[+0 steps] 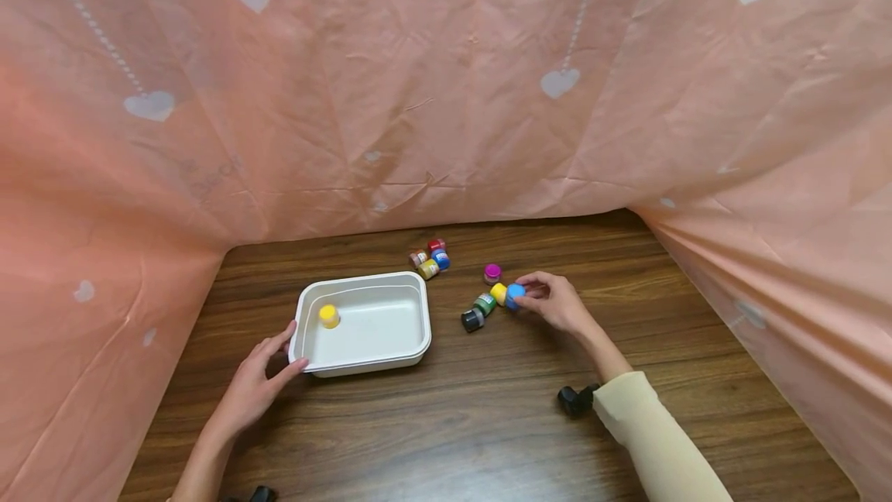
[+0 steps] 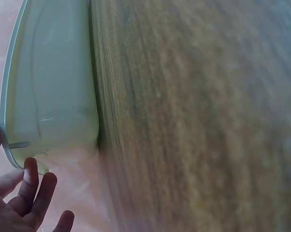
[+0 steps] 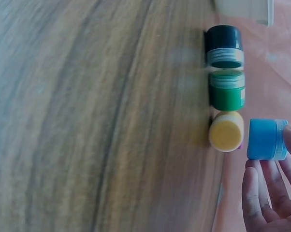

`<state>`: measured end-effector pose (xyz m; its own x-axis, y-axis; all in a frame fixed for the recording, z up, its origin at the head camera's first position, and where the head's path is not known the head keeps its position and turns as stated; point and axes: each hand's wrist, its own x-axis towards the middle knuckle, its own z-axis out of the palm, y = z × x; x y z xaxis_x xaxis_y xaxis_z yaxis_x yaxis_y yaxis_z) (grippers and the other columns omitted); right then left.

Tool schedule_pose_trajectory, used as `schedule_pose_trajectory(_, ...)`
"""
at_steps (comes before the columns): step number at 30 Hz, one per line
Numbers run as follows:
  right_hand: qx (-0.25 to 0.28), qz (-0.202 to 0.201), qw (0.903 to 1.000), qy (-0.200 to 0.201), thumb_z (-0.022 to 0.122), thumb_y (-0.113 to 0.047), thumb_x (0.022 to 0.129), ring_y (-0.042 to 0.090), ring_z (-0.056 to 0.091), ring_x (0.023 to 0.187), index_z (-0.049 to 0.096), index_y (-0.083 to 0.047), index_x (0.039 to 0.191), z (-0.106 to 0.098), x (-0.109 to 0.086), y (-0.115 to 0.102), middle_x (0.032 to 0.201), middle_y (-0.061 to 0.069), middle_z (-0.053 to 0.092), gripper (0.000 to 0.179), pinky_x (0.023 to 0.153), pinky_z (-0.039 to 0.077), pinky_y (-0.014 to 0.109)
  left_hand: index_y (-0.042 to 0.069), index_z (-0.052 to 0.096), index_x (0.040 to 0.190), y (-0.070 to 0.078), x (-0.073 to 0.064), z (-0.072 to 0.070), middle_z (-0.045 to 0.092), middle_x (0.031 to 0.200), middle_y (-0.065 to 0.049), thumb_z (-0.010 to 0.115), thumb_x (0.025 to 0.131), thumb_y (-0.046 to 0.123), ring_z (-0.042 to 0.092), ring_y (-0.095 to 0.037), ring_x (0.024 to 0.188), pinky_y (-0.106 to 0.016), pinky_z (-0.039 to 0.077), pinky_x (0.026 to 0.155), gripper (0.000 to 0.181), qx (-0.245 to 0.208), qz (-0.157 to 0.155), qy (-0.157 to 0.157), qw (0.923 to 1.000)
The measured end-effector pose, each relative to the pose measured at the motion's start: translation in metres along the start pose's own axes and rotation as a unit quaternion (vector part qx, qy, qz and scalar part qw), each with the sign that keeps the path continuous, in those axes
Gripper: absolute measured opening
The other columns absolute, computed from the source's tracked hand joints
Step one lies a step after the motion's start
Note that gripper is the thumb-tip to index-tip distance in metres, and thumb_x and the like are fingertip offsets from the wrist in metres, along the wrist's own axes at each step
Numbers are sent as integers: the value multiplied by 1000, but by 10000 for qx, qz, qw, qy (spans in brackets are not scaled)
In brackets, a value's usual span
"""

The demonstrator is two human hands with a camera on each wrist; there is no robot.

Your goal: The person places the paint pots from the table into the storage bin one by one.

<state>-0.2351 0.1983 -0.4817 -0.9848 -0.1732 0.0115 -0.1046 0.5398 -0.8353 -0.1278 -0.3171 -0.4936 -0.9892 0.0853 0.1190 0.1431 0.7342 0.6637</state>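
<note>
My left hand (image 1: 256,382) holds the near left corner of a white tray (image 1: 390,360), thumb on the front rim and fingers along the left side. Inside the tray stands a small jar with a yellow lid (image 1: 329,316). My right hand (image 1: 555,302) pinches a light blue paint jar (image 3: 266,139) between thumb and fingers; the right wrist view has it raised off the table. Beside it are a yellow jar (image 1: 498,293), a green jar (image 3: 227,91) and a black-lidded jar (image 1: 472,321) in a row. A magenta-lidded jar (image 1: 492,273) stands just behind them.
Behind the tray's far right corner lies a cluster of small jars: red (image 1: 436,245), blue (image 1: 440,258), yellow (image 1: 428,269) and an orange-brown one (image 1: 418,257). A pink curtain (image 1: 446,138) with white hearts encloses the back and sides of the wooden table (image 1: 446,440).
</note>
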Motion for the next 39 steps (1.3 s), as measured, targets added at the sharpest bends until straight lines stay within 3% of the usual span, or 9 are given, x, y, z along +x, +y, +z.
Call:
schedule_pose_trajectory(8,6,-129,9999,56,76,-18,97,31,71,109,69,-2,126,0,0,-11,122,21,72,34,87,58,35,13,43,159,2,0,0,61,117,-9,72,99,35,50,-27,115,-39,38,98,71,-21,1,2,10000)
schedule_pose_trajectory(18,236,-295,9992,-94,76,-21,96,33,70,111,70,-6,126,8,0,-33,123,19,72,34,90,58,43,14,43,159,2,1,0,61,118,-9,72,99,36,48,-23,114,-41,37,99,71,-33,-43,-32,10000)
schedule_pose_trajectory(29,614,-622,9959,-248,78,-16,95,36,68,112,70,-2,126,26,1,-59,126,19,70,36,84,56,26,13,43,159,1,1,1,60,118,-10,72,99,36,48,-27,116,-45,37,99,71,-75,-56,-48,9999)
schedule_pose_trajectory(39,744,-726,9937,-430,78,-17,94,31,70,110,71,-6,125,49,9,-84,124,16,71,34,91,58,39,12,41,160,0,1,1,59,121,-12,72,99,36,47,-28,116,-53,39,101,72,-142,-111,-82,9998)
